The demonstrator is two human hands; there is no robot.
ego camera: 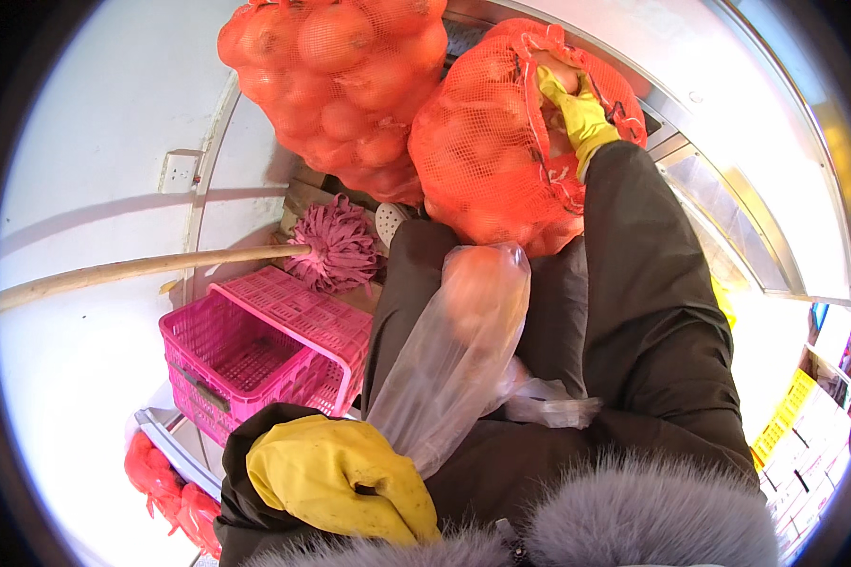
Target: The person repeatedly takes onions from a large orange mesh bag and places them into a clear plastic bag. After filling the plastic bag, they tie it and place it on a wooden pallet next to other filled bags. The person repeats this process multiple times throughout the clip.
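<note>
My right hand [567, 99], in a yellow rubber glove, reaches into the opening of a red mesh sack of onions [489, 135]. Its fingers are around an onion [559, 69] there. My left hand [340, 475], also yellow-gloved, lies low near the grey fur trim and is closed on the gathered end of a clear plastic bag [425, 375]. Inside the bag, one or more onions [475, 290] rest at its far end on my lap. Some of the bag's film spreads to the right. The left fingertips are partly hidden.
A second full mesh onion sack [347, 85] stands at the upper left. Pink plastic baskets [234, 347] are on the left beside a pink mop head [333, 244], its wooden handle [149, 266] crossing to the wall. A metal-edged cabinet [737, 212] is at the right.
</note>
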